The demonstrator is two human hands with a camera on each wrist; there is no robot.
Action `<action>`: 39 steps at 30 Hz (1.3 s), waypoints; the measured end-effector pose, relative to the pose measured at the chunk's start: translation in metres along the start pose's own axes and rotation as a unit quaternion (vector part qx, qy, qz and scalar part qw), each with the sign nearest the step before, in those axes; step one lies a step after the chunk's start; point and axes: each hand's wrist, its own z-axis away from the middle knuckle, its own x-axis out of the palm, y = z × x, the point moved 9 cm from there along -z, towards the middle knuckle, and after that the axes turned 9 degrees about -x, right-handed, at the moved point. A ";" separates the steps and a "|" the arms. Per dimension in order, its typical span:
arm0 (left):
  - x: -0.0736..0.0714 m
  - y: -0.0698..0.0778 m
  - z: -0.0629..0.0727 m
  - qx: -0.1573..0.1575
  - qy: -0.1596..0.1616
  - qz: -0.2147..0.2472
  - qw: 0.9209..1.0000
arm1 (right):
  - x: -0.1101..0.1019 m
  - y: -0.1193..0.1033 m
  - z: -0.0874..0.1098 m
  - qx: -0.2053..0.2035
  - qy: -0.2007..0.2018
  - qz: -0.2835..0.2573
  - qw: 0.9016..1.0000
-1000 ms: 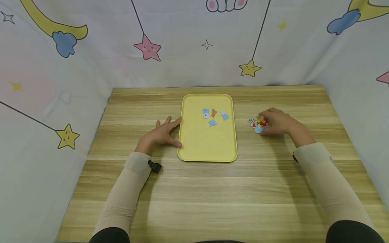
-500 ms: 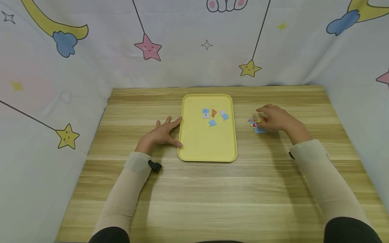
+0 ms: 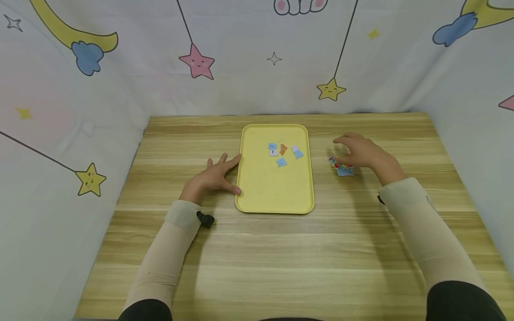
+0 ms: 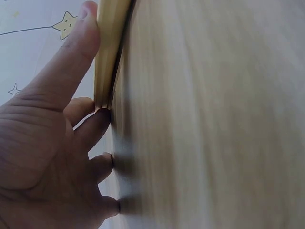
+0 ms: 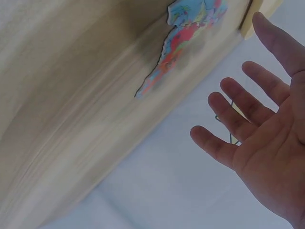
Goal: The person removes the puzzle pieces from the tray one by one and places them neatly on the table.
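The yellow tray (image 3: 275, 191) lies flat on the wooden table (image 3: 281, 258), at the centre of the head view. Its long axis runs from top to bottom of the frame, with short ends facing the top and bottom.

In the tray's upper half lie small pieces. A blue-and-white piece (image 3: 273, 149) stands lengthwise up the frame, blue end on top, a dark mark on the white end; whether it is one piece or two, I cannot tell. Just right of it, an orange piece (image 3: 283, 149) runs nearly top to bottom. Farther right, a white-and-blue piece (image 3: 297, 152) slants, its white end toward upper left, its blue end toward lower right. Below these, a blue piece (image 3: 282, 162) lies slightly tilted.

The left hand (image 3: 210, 176), fingers spread, grasps nothing; thumb and index finger touch the tray's left edge.

Right of the tray is a multicoloured pile (image 3: 345, 171), partly hidden. In the right wrist view it stretches from upper right to a narrow lower-left tip. The right hand (image 3: 363, 154) is over it in the head view, palm free, fingers extended, holding nothing.
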 end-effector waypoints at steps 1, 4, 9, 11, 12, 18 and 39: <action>0.000 0.000 0.000 -0.001 0.000 0.000 1.000 | -0.001 -0.001 -0.001 0.000 -0.001 0.000 1.000; 0.000 0.000 0.000 -0.001 -0.003 0.000 1.000 | -0.003 -0.005 -0.004 -0.005 0.000 0.003 1.000; 0.000 0.000 0.001 0.002 -0.002 0.000 1.000 | -0.006 -0.013 -0.011 -0.016 0.005 0.010 1.000; 0.001 0.000 0.001 0.002 -0.002 0.002 1.000 | -0.006 -0.015 -0.014 -0.017 0.003 0.015 1.000; 0.000 0.000 0.001 0.002 -0.001 0.003 1.000 | -0.006 -0.017 -0.016 -0.018 0.003 0.017 1.000; 0.000 -0.001 0.002 -0.002 0.003 0.005 1.000 | -0.004 -0.027 -0.023 -0.023 0.002 0.014 1.000; -0.001 0.002 0.001 -0.005 0.006 -0.011 1.000 | 0.009 -0.051 -0.052 -0.043 0.009 0.014 0.999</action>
